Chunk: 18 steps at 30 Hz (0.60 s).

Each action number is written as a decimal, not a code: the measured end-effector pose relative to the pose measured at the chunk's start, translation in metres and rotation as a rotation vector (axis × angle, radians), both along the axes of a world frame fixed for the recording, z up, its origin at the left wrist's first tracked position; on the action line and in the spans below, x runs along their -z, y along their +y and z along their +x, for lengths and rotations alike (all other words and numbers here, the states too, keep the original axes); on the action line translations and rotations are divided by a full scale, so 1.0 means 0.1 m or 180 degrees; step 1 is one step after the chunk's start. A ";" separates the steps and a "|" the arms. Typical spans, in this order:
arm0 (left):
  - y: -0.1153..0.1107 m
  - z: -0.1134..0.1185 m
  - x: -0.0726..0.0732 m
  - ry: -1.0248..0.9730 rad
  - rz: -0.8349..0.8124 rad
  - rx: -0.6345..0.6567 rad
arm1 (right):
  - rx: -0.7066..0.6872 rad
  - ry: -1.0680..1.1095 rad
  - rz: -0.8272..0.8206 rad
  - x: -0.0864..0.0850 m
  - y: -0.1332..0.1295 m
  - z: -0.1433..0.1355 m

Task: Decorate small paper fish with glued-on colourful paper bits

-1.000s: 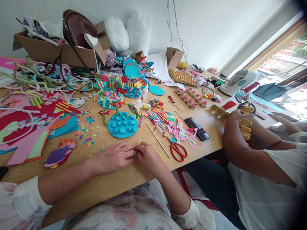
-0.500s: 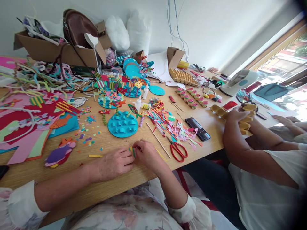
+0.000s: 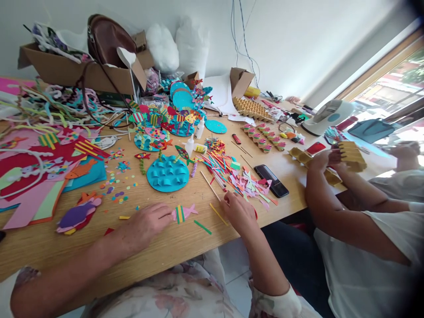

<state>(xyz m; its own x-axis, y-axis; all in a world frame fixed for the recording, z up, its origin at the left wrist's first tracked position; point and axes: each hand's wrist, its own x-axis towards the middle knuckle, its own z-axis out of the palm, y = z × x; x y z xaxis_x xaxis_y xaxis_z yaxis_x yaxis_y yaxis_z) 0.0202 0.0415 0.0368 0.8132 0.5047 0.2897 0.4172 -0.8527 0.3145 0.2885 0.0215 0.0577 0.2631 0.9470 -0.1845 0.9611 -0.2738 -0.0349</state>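
My left hand (image 3: 149,226) rests on the table, its fingertips holding the front end of a pink paper fish (image 3: 188,211) with green and yellow stripes. Loose by the fish lies a green paper strip (image 3: 202,227). My right hand (image 3: 241,214) has its fingers curled down over the place of the scissors, of which only a bit of red handle (image 3: 256,213) shows. Whatever those fingers grip is hidden. A thin white stick (image 3: 209,185) runs up to the fingertips, and a yellow strip (image 3: 218,213) lies left of them.
Ahead stands a round blue base (image 3: 167,173) with raised paper loops. Paper scraps (image 3: 251,183), a phone (image 3: 271,180) and glue bottles (image 3: 189,145) lie beyond. Stacked paper fish shapes (image 3: 79,215) are at left. At right a co-worker's hands (image 3: 323,160) hold egg carton pieces (image 3: 353,157).
My right hand has left the fish and moved right, over the scissors. The striped pink fish now shows beside my left hand, and a green strip lies on the table.
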 end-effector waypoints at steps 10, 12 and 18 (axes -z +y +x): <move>-0.09 -0.04 0.09 -0.0113 0.0095 -0.0128 | 0.0044 -0.0020 -0.0107 0.02 0.05 -0.05; -0.09 -0.04 0.09 -0.0108 0.0092 -0.0176 | 0.0045 0.0057 -0.0008 0.01 0.02 -0.03; -0.01 -0.03 0.04 -0.0069 0.0139 -0.0239 | -0.0237 0.0456 -0.0023 -0.05 -0.17 -0.03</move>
